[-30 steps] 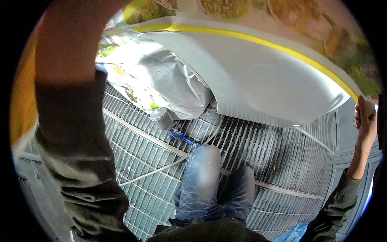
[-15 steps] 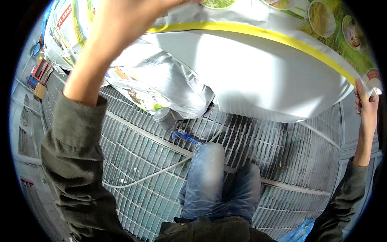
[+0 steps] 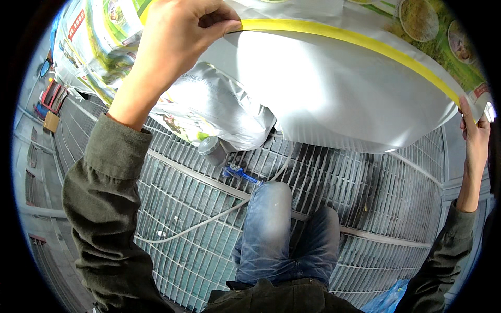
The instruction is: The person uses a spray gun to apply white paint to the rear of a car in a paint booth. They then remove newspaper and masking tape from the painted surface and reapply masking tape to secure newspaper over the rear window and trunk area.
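Head view: left hand pinching the yellow tape, right hand gripping its far end, blue-and-gray spray gun sitting below, between the 2 hands.

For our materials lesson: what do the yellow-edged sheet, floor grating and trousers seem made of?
Yellow-edged sheet: perhaps satiny plastic or coated paper; soft highlights. Floor grating: likely dull metal; thin grey bars. Trousers: probably faded denim; blue with pale patches.
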A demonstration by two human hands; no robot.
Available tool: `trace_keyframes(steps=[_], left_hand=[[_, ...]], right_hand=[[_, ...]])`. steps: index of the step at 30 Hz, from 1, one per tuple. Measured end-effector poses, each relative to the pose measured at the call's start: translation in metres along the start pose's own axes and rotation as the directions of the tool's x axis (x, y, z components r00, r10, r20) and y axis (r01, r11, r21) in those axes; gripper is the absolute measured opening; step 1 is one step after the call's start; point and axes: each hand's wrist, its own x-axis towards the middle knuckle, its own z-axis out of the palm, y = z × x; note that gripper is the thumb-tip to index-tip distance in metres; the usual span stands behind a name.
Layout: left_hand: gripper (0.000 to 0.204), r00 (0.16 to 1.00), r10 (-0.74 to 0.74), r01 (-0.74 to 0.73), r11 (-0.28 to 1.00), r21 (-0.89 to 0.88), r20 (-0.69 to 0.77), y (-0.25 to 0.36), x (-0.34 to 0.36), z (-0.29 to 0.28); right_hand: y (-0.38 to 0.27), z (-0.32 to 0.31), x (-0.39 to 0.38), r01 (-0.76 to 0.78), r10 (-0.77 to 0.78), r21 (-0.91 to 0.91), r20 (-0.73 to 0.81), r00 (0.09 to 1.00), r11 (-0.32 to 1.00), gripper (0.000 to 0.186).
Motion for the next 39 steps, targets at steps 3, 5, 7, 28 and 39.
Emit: trace_keyframes(steps=[3,5,7,28,39], left_hand=[[0.011,0.986,0.161,-0.159,0.986,0.057,-0.036,-0.002,0.005,0.0],[0.012,0.983,0.18,-0.179,0.983,0.047,-0.026,0.005,0.01,0.001],[0.012,0.995,0.099,-0.099,0.993,0.058,0.013,0.017,0.012,-0.002],[0.012,0.989,0.143,-0.145,0.967,0.207,0.024,0.016,0.026,0.014],[0.014,0.973,0.225,-0.23,0.959,0.164,0.045,0.032,0.039,0.024]], right_hand=[[0.01,-0.003,0.004,0.069,-0.068,-0.083,0.006,0.998,0.994,0.035],[0.021,-0.001,0.005,0.199,-0.204,-0.103,-0.042,0.978,0.975,0.037],[0.026,0.001,0.008,0.264,-0.279,-0.176,-0.069,0.958,0.948,0.038],[-0.009,0.001,0.013,0.617,-0.65,-0.236,-0.095,0.754,0.751,0.018],[-0.015,0.006,0.014,0.647,-0.672,-0.181,-0.174,0.72,0.741,0.031]])
